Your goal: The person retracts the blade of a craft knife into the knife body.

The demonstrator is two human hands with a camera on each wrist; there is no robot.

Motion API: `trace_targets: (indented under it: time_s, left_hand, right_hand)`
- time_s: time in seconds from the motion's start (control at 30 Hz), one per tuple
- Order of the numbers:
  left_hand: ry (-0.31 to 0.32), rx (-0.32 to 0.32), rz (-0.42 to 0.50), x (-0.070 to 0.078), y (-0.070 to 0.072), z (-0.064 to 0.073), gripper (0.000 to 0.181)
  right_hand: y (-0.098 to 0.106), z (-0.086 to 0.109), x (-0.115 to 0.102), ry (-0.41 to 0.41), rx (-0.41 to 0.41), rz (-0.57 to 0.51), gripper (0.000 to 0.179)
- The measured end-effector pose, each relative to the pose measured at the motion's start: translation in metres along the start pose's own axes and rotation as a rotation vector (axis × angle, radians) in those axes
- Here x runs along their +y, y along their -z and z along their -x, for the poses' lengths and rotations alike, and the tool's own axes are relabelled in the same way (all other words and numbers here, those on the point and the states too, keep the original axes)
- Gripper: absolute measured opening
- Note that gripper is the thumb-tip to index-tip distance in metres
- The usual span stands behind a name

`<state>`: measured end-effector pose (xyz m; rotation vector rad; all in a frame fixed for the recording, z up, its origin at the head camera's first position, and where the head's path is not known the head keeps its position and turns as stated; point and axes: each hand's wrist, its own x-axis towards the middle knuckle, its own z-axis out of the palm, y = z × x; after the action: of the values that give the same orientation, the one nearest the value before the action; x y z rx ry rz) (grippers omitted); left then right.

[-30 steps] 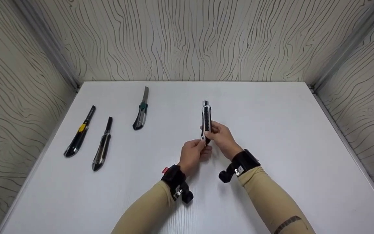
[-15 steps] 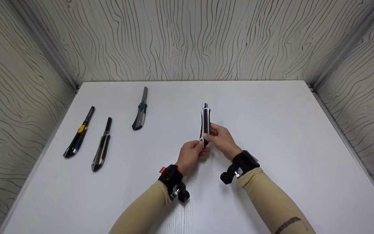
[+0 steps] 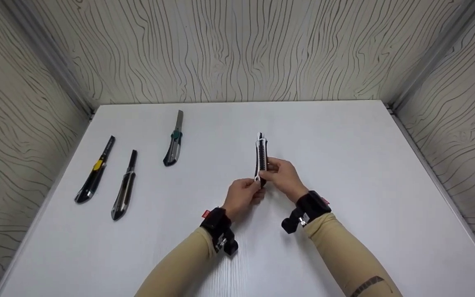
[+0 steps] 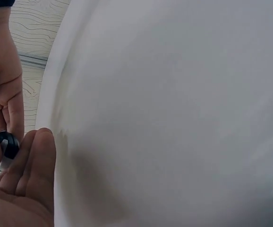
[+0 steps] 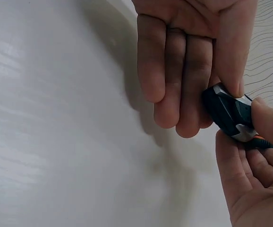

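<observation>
Both hands hold one black-and-white utility knife [image 3: 261, 150] over the middle of the table, its metal tip pointing away from me. With thumb and fingers, my left hand [image 3: 241, 198] pinches the butt end of the handle. My right hand [image 3: 285, 177] grips the lower handle from the right side, thumb on top. In the right wrist view the dark butt end [image 5: 226, 111] shows between the right thumb and the left fingertips. The left wrist view catches only that end of the knife [image 4: 8, 144]; the hands hide the rest. No long blade sticks out at the tip.
Three more utility knives lie on the white table [image 3: 344, 136] at the left: one with a yellow slider [image 3: 91, 181], a dark brown-and-silver one [image 3: 123, 196] and one with a green slider [image 3: 174, 148]. Their blades are extended. Wood-patterned walls [image 3: 237, 53] enclose the back and sides.
The held knife has rolled slightly and its tip has come a little nearer to me. Both hands keep their grip. The camera view has shifted slightly, so the lying knives appear further left.
</observation>
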<state>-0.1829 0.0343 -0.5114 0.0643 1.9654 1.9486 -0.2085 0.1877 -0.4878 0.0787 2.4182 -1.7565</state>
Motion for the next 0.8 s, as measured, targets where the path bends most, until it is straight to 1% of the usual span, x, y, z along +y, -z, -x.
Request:
trace_targets:
  time_s: [0.17,0.27,0.37,0.53,0.67,0.8]
  left_hand:
    - [-0.013,-0.049,-0.038,0.002,-0.011,-0.008,0.029]
    - [-0.018,-0.066,-0.051,0.004,-0.020,-0.013,0.028]
    - [-0.010,-0.074,-0.081,0.006,-0.030,-0.019,0.027]
    - [0.007,-0.100,-0.085,0.011,-0.049,-0.027,0.028]
    - [0.009,-0.106,-0.099,0.014,-0.064,-0.032,0.028]
    - [0.000,-0.109,-0.113,0.013,-0.075,-0.037,0.027]
  right_hand:
    - [0.013,0.003,0.002,-0.025,0.015,0.028,0.052]
    - [0.022,0.004,0.003,-0.047,0.028,0.039,0.052]
    - [0.032,0.006,0.005,-0.063,0.042,0.034,0.052]
    - [0.052,0.006,0.010,-0.073,0.059,0.029,0.052]
    - [0.066,0.007,0.014,-0.070,0.064,0.017,0.050]
    - [0.077,0.009,0.016,-0.075,0.063,0.022,0.049]
